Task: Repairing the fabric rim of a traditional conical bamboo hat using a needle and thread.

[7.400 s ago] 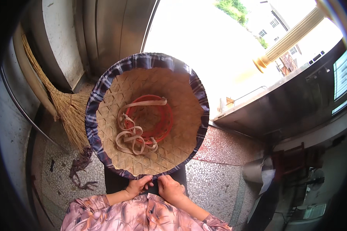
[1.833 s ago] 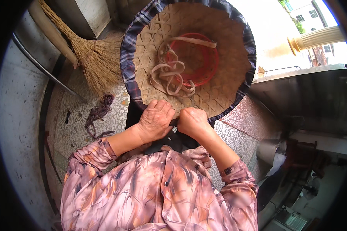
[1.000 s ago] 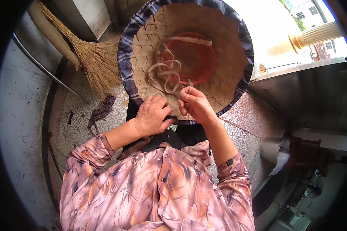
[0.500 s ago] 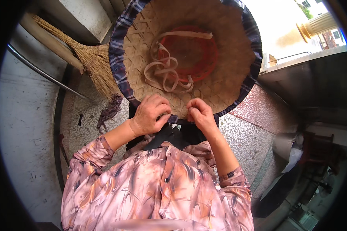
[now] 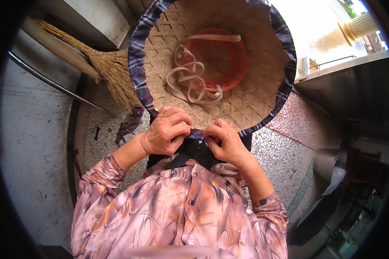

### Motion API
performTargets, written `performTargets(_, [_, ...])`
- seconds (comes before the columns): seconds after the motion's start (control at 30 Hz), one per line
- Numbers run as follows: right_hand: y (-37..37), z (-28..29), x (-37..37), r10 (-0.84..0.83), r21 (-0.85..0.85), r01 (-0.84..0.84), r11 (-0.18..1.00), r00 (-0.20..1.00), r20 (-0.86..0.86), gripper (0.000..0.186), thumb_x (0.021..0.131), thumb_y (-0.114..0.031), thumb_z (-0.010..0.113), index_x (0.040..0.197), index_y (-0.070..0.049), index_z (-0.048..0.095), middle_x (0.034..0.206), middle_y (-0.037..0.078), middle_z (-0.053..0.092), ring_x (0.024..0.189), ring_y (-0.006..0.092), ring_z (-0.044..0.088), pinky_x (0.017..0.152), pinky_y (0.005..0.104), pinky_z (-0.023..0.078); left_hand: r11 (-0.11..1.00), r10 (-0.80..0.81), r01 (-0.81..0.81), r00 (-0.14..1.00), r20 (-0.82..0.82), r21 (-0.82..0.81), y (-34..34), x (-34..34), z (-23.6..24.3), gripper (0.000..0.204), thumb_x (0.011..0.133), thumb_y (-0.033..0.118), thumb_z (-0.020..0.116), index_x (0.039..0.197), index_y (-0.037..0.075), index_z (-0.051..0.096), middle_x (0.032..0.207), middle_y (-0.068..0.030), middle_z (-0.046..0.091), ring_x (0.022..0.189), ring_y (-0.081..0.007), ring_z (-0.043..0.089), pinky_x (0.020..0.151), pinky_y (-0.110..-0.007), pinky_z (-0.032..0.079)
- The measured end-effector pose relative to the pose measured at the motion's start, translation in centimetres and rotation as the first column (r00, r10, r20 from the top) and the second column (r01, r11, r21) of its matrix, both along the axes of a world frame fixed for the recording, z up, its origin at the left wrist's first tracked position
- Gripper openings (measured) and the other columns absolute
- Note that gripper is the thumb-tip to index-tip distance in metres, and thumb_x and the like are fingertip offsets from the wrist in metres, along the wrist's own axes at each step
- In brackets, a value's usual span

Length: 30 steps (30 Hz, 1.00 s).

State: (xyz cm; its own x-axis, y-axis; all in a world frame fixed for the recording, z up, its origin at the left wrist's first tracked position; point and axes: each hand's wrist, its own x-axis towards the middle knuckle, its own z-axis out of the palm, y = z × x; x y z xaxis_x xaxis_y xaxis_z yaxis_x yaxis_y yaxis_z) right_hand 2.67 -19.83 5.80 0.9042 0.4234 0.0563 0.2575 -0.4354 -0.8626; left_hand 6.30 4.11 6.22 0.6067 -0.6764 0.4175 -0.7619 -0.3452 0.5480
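Observation:
A woven bamboo hat (image 5: 259, 103) lies inside up over my dark-clad lap (image 5: 183, 153), its edge bound with dark blue plaid cloth (image 5: 196, 134). My left hand (image 5: 166, 129) has curled fingers on the near edge, gripping the plaid binding. Just right of it, my right hand (image 5: 224, 142) pinches the same binding with bent fingers; the fingertips are partly hidden. Inside the hat sit a red plastic ring (image 5: 229, 77) and a loosely looped beige strap (image 5: 216, 38).
A straw broom (image 5: 112, 73) and a curved metal tube (image 5: 60, 90) stand at the left, near a tangled dark bundle (image 5: 129, 125) on the terrazzo floor (image 5: 281, 159). A metal bucket (image 5: 326, 159) lies right, below a dark panel (image 5: 345, 95); a pale column (image 5: 358, 26) shows outside.
A second ago my right hand was raised inside the hat near the strap; it has come down to the rim beside my left hand, which stayed on the binding.

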Motion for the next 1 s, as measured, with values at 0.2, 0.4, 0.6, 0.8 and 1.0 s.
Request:
performTargets(0.2, [1.2, 0.3, -0.2, -0.022, -0.086, 0.027, 0.996, 0.998, 0.056, 0.018, 0.075, -0.004, 0.07, 0.093, -0.009, 0.069, 0.08, 0.013, 0.054, 0.074, 0.0321, 0.059, 0.063, 0.0403, 0.048, 0.995, -0.022, -0.003, 0.967, 0.253, 0.096, 1.0, -1.1, 0.3, 0.025, 0.06, 0.009, 0.068, 0.085, 0.012, 0.067, 0.103, -0.004, 0.062, 0.1, -0.0236, 0.057, 0.09, -0.04, 0.039])
performTargets(0.4, [1.7, -0.3, -0.6, -0.043, -0.16, 0.079, 0.984, 0.975, 0.22, 0.013, 0.074, -0.007, 0.072, 0.087, -0.006, 0.071, 0.076, 0.013, 0.053, 0.07, 0.0313, 0.058, 0.059, 0.0407, 0.047, 0.985, -0.002, -0.049, 0.956, 0.293, 0.168, 1.6, -1.6, -0.5, 0.026, 0.065, 0.014, 0.069, 0.091, 0.011, 0.069, 0.106, -0.0031, 0.062, 0.102, -0.0223, 0.056, 0.092, -0.039, 0.037])
performTargets(0.6, [2.1, -0.5, -1.1, -0.099, -0.171, 0.16, 0.972, 0.942, 0.319, 0.007, 0.072, -0.004, 0.07, 0.074, -0.003, 0.063, 0.074, 0.013, 0.051, 0.069, 0.0324, 0.057, 0.058, 0.0415, 0.047, 0.97, 0.081, -0.14, 0.956, 0.28, 0.198, 1.6, -1.1, -0.5, 0.023, 0.072, 0.017, 0.07, 0.094, 0.011, 0.068, 0.108, -0.0036, 0.062, 0.106, -0.0232, 0.055, 0.095, -0.04, 0.035])
performTargets(0.8, [1.8, -0.4, -1.3, -0.109, -0.173, 0.176, 0.969, 0.933, 0.342, 0.009, 0.072, -0.001, 0.069, 0.078, -0.002, 0.062, 0.076, 0.014, 0.053, 0.07, 0.0326, 0.058, 0.061, 0.0409, 0.047, 0.983, 0.077, -0.132, 0.928, 0.365, 0.127, 1.9, -1.5, 0.0, 0.025, 0.074, 0.019, 0.068, 0.096, 0.008, 0.068, 0.11, -0.0053, 0.062, 0.108, -0.0235, 0.055, 0.098, -0.04, 0.036])
performTargets(1.0, [1.9, 0.1, -1.2, -0.129, -0.186, 0.177, 0.966, 0.961, 0.244, 0.009, 0.073, -0.004, 0.069, 0.078, -0.003, 0.061, 0.08, 0.016, 0.053, 0.074, 0.0364, 0.058, 0.064, 0.0442, 0.048, 0.982, 0.072, -0.093, 0.988, 0.133, 0.165, -0.3, -1.5, 0.4, 0.029, 0.07, 0.016, 0.073, 0.097, 0.006, 0.067, 0.105, -0.0074, 0.062, 0.103, -0.0276, 0.056, 0.093, -0.042, 0.039])
